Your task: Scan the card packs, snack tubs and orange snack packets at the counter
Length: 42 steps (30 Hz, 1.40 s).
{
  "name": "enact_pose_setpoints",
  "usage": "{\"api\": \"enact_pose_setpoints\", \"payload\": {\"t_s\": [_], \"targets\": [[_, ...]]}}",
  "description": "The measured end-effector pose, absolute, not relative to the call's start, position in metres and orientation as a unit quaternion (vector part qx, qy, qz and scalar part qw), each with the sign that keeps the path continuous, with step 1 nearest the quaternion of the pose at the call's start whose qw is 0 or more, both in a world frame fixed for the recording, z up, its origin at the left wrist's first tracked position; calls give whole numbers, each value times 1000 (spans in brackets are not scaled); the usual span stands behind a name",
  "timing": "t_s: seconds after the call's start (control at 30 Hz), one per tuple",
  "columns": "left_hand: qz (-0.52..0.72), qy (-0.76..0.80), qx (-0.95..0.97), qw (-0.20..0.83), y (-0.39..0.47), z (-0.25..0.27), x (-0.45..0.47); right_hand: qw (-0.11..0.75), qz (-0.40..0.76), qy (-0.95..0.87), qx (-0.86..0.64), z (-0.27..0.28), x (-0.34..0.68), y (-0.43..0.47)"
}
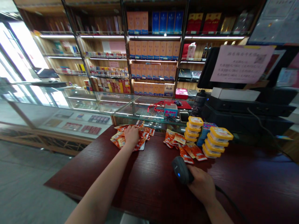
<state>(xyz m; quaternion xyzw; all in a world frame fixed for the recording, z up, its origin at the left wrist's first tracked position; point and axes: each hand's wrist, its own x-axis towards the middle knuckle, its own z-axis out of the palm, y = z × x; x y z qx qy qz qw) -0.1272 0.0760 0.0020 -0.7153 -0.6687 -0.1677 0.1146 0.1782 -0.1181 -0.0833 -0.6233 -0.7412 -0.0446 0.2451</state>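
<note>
My left hand (132, 135) reaches onto a loose pile of orange snack packets (121, 135) at the far left of the dark wooden counter. Its fingers are curled down over the packets, and the fingertips are hidden. My right hand (202, 184) is wrapped around a black barcode scanner (181, 170) with a small blue light, held low over the counter. A cord runs from it toward the lower right. Beyond the scanner lies a second, smaller group of orange packets (173, 137), some spread singly in front of two stacks.
Yellow-lidded tubs stand in a rear stack (193, 128) and a right stack (216, 143). Behind them are a dark bottle (199, 102), a monitor (206, 70) and black equipment (233, 115). A small blue-and-pink box (171, 110) sits on the glass display case (105, 101). Boxed goods fill the wall shelves.
</note>
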Motion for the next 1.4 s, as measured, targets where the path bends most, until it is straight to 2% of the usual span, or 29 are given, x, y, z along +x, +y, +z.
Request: {"api": "enact_pose_setpoints", "payload": {"t_s": [0.1,0.17,0.33,0.43,0.57,0.73,0.8,0.9,1.0,1.1,1.27,1.4], "targets": [[-297,-674,-670,93,70,6,-125,251,-45,-738,-625,-83,178,-119],[-408,-663,-627,24,66,3,-120,252,-43,-738,-624,-84,179,-118],[-632,-480,-482,-372,61,-27,-96,244,-53,-749,-614,-89,183,-115],[-690,-378,-405,-467,54,-47,-85,237,-58,-747,-618,-90,183,-116],[-682,-384,-414,-464,47,-65,-82,241,-69,-740,-624,-90,181,-119],[-639,-479,-517,-309,48,-77,-80,235,-76,-748,-616,-87,180,-120],[-642,-473,-516,-313,47,-80,-76,238,-66,-745,-620,-83,177,-120],[-633,-440,-509,-382,42,-82,-70,251,-34,-729,-636,-73,171,-119],[-616,-407,-490,-464,36,-81,-66,295,9,-695,-656,-64,164,-115],[-613,-404,-462,-498,33,-80,-65,370,63,-662,-648,-55,157,-109],[-628,-410,-497,-437,35,-81,-63,477,187,-629,-584,-35,136,-99],[-609,-474,-526,-359,36,-86,-64,506,286,-604,-545,-21,121,-99]]}}
